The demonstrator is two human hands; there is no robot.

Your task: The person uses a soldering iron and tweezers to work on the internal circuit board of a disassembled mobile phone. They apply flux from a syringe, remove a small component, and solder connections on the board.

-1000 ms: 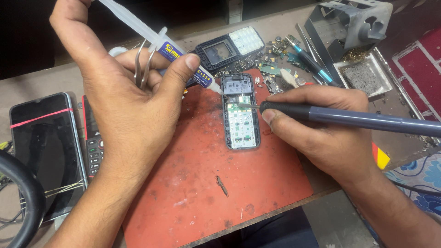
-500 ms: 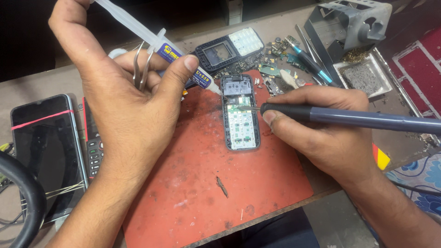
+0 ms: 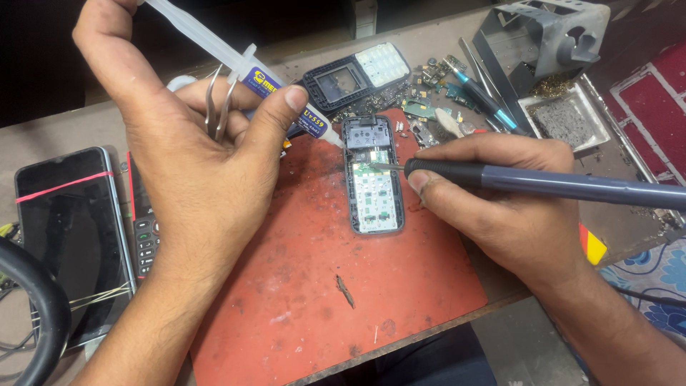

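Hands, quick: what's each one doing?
Left hand: closed, holding syringe and tweezers.
Right hand: closed, holding soldering iron.

Blue-yellow syringe label; dark smartphone screen far left.

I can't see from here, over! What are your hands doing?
Left hand grips syringe and tweezers. Right hand holds iron, tip on the open phone. Nothing in the way.
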